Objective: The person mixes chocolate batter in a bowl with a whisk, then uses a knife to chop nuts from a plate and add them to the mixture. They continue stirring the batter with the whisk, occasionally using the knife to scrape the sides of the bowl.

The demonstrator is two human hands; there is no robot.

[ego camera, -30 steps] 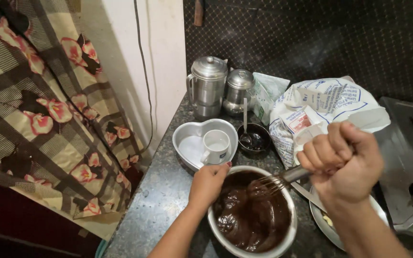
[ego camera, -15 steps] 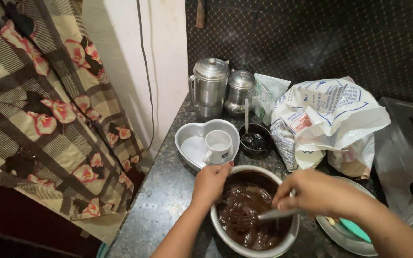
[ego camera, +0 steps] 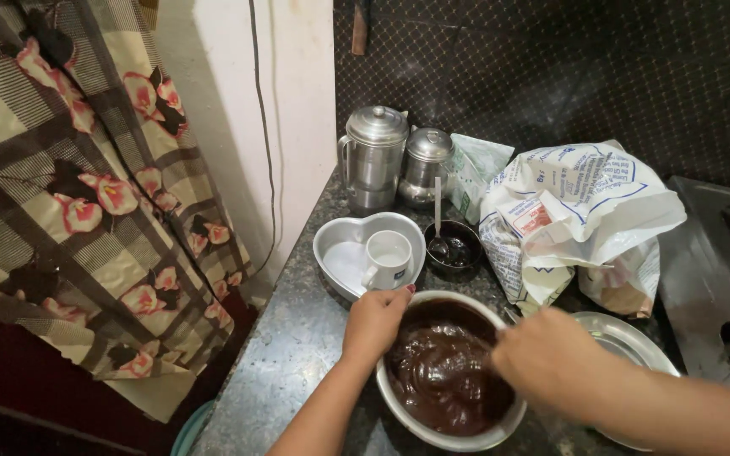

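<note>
Dark speckled stone counter [ego camera: 297, 338]. Stirring under way: left hand [ego camera: 375, 321] gripping rim of round steel bowl of brown batter [ego camera: 445, 376]; right hand [ego camera: 547, 359] above its right edge, closed, grip blurred. Next, probably: steady bowl, smooth strokes.

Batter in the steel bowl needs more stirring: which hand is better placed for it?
Right, probably. The right hand is over the steel bowl of brown batter; its grip is blurred. The left hand grips the bowl's rim, steadying it.
</note>
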